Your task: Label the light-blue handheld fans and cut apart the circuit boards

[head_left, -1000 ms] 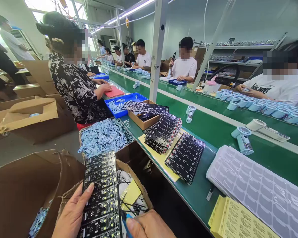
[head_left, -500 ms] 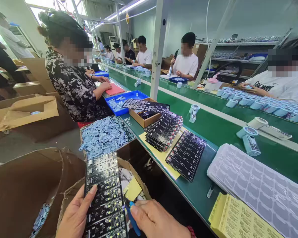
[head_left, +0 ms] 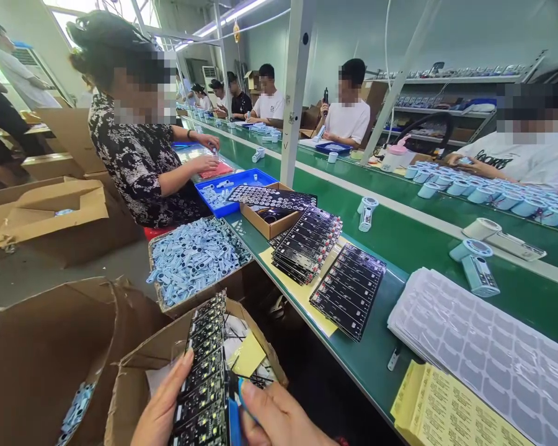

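Observation:
My left hand [head_left: 160,409] is closed on the left edge of a black circuit board panel [head_left: 204,378], thumb on its face. The panel carries rows of components and bright LEDs and stands tilted in front of me. At its right edge, my right hand [head_left: 279,414] is wrapped round blue-handled cutters [head_left: 234,421]. Their jaws lie beside the panel's edge; whether they bite on it I cannot make out. Below is an open cardboard box [head_left: 134,365] with a yellow sheet [head_left: 247,355] and black strips inside.
Stacked black panels [head_left: 348,291] lie on the green bench [head_left: 353,365], near clear plastic trays [head_left: 483,347] and yellow label sheets [head_left: 446,402]. A bin of light-blue parts [head_left: 195,257] stands ahead. A co-worker [head_left: 130,161] works at left. Light-blue devices [head_left: 478,272] sit on the belt.
The panel has turned more edge-on and shifted right, together with my left hand. My right hand has stayed at its right edge with the cutters. Devices on the belt have moved slightly right.

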Action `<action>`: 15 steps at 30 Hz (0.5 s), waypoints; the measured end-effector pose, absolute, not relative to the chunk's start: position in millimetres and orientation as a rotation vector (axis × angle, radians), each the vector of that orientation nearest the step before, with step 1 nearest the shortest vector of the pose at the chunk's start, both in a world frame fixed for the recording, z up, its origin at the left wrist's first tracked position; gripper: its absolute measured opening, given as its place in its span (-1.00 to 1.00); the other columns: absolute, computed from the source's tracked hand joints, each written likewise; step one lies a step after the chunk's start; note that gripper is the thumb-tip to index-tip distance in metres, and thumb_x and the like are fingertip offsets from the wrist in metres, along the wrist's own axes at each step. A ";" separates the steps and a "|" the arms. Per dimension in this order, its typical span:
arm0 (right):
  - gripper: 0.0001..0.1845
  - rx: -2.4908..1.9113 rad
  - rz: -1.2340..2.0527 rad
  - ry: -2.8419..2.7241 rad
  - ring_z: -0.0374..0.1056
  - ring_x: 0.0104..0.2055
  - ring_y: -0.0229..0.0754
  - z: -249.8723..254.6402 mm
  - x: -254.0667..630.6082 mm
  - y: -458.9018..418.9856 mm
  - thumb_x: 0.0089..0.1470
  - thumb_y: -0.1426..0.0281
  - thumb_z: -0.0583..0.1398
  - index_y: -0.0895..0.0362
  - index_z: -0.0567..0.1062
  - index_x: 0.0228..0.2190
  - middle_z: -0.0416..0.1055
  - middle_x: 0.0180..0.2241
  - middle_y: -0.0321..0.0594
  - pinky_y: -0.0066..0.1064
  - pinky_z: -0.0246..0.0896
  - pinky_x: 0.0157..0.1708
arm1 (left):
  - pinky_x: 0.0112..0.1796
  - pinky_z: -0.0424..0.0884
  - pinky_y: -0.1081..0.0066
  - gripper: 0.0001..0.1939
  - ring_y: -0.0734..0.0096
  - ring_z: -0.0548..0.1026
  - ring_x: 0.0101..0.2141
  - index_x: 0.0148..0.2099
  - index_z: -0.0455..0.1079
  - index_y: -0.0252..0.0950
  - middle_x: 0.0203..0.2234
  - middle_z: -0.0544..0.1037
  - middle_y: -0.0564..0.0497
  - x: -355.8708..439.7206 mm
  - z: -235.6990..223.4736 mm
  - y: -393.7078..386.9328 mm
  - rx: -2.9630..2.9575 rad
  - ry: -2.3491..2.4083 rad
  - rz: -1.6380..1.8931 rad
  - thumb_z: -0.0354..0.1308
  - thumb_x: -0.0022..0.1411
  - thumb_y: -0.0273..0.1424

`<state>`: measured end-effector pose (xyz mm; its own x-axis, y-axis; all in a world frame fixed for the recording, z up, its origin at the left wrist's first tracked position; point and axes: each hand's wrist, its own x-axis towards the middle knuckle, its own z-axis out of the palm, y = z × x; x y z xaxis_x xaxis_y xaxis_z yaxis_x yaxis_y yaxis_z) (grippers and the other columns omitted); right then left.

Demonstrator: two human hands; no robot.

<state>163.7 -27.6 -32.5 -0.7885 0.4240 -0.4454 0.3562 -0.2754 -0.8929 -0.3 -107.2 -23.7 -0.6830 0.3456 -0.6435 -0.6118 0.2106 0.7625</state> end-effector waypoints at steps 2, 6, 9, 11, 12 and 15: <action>-0.15 -0.988 2.246 -1.852 0.16 -0.51 -0.26 -35.4 165.9 -26.7 -0.09 -0.50 -0.14 0.05 0.15 -0.64 0.09 -0.62 -0.35 -0.41 0.12 -0.43 | -0.25 0.63 0.28 -0.65 0.07 0.64 -0.12 -0.11 0.58 -0.10 -0.13 0.69 -0.01 -2.6 -25.2 -105.9 -0.232 1.696 1.580 0.42 0.00 -0.30; -0.17 -0.726 2.086 -2.128 0.20 -0.50 -0.26 -28.3 172.8 -20.0 0.09 -0.39 -0.16 0.09 0.25 -0.61 0.23 -0.56 -0.28 -0.42 0.12 -0.43 | -0.31 0.63 0.29 -0.35 -0.01 0.64 -0.13 -0.08 0.58 -0.06 -0.14 0.70 0.05 -14.4 -11.1 -99.4 -0.107 1.665 1.607 0.56 -0.34 -0.22; -0.09 -0.543 2.004 -2.243 0.33 -0.41 -0.19 -23.1 177.4 -18.8 0.14 -0.35 -0.22 0.13 0.50 -0.46 0.40 -0.44 -0.16 -0.41 0.19 -0.36 | -0.34 0.63 0.29 -0.23 -0.05 0.64 -0.14 -0.13 0.59 -0.02 -0.19 0.71 0.09 -23.8 0.8 -96.0 -0.043 1.690 1.679 0.59 -0.56 -0.11; -0.06 -0.555 1.921 -2.320 0.37 -0.37 -0.15 -25.0 180.2 -20.6 0.18 -0.31 -0.23 0.15 0.59 -0.35 0.46 -0.39 -0.13 -0.38 0.20 -0.32 | -0.34 0.63 0.29 -0.22 -0.03 0.65 -0.17 -0.12 0.59 0.00 -0.21 0.71 0.10 -27.6 5.4 -95.7 0.010 1.686 1.685 0.58 -0.55 -0.05; -0.08 -0.568 1.886 -2.356 0.39 -0.35 -0.14 -27.5 181.6 -21.8 0.21 -0.28 -0.22 0.14 0.61 -0.30 0.49 -0.37 -0.12 -0.38 0.20 -0.31 | -0.35 0.63 0.29 -0.21 -0.02 0.65 -0.19 -0.10 0.59 0.01 -0.21 0.71 0.10 -28.7 6.8 -96.1 0.028 1.690 1.684 0.58 -0.54 -0.02; -0.25 -0.566 1.802 -2.453 0.41 -0.30 -0.15 -37.6 184.4 -25.1 0.31 -0.16 -0.15 0.10 0.60 -0.27 0.53 -0.33 -0.15 -0.41 0.20 -0.29 | -0.34 0.64 0.27 -0.19 -0.01 0.66 -0.23 -0.05 0.57 0.01 -0.22 0.71 0.09 -28.9 9.0 -97.9 0.061 1.704 1.674 0.55 -0.48 0.04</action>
<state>184.4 -25.1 -37.6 -0.9322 0.3161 -0.1766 0.2630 0.2560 -0.9302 -28.9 -97.9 9.0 -0.7293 0.5099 -0.4562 -0.4472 0.1494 0.8819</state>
